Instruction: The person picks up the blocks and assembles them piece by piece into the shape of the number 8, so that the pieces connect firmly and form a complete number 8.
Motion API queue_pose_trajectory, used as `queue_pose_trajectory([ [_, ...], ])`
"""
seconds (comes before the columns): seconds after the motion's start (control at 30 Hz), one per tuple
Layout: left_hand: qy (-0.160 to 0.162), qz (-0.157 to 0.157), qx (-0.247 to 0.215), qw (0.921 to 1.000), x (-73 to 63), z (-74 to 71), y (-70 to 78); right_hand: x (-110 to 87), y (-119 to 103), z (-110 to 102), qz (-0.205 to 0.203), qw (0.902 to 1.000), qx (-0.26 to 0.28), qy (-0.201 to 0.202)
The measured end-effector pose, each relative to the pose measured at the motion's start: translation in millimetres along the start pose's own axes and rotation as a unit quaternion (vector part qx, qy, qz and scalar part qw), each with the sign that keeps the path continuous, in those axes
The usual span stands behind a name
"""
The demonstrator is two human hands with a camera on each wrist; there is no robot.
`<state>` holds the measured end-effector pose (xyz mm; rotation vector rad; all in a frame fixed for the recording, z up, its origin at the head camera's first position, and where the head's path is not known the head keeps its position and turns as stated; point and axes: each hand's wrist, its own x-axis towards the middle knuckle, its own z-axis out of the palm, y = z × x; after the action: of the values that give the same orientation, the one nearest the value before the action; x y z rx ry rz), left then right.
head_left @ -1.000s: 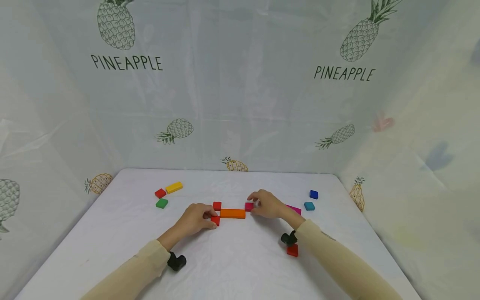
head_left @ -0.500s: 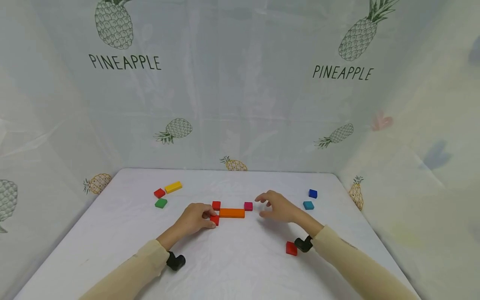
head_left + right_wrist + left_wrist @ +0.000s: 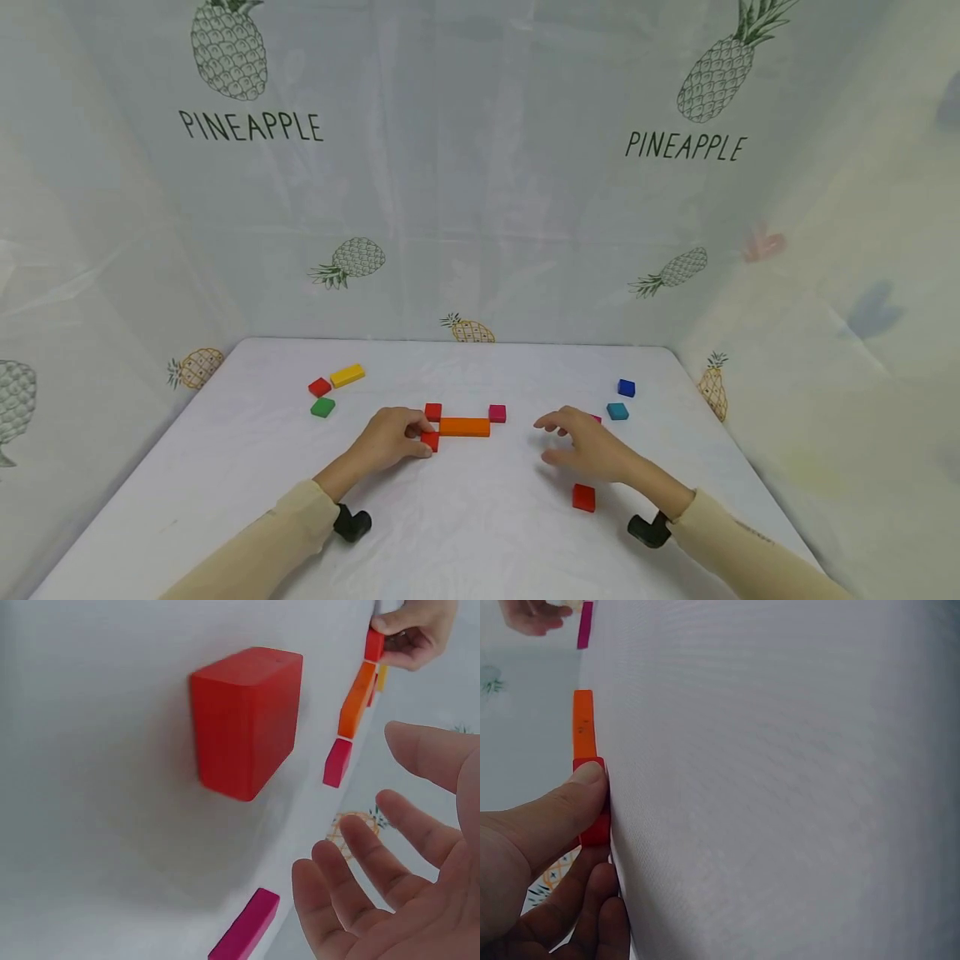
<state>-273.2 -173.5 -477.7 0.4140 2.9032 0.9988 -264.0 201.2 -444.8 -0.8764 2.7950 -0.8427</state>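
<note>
My left hand (image 3: 392, 435) pinches a red block (image 3: 430, 441) between thumb and fingers, at the left end of a long orange block (image 3: 464, 427). Behind it sits a second red block (image 3: 432, 412), by the orange block's back left corner. A pink block (image 3: 497, 413) stands at the back right corner of the orange one. Over the table's right half, my right hand (image 3: 588, 447) holds nothing, its fingers spread and loosely bent. Below that hand lies another red block (image 3: 246, 720), large in the right wrist view. A long magenta block (image 3: 245, 928) is mostly hidden behind the hand in the head view.
At the back left lie a red block (image 3: 319, 387), a yellow block (image 3: 348, 375) and a green block (image 3: 323, 407). A blue block (image 3: 626, 387) and a teal block (image 3: 618, 412) lie at the back right. A printed curtain (image 3: 480, 183) hangs behind the table.
My right hand has left the pink block and moved right and toward me, near the front red block. The left hand stays on its red block.
</note>
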Motion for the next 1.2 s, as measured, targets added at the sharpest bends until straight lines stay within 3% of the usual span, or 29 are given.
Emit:
queue_pose_trajectory([
  [0.37, 0.001, -0.004, 0.002, 1.0, 0.6, 1.1, -1.8, -39.2, 13, -8, 0.017, 0.9998, -0.003, 0.013],
  [0.67, 0.001, -0.007, 0.002, 1.0, 2.4, 2.5, -4.5, -64.8, 20, -3, -0.005, 0.9999, 0.001, 0.012],
  [1.2, -0.001, -0.008, 0.003, 1.0, 2.7, 4.5, -5.0, -73.6, 21, 9, 0.031, 0.9993, 0.004, -0.02],
])
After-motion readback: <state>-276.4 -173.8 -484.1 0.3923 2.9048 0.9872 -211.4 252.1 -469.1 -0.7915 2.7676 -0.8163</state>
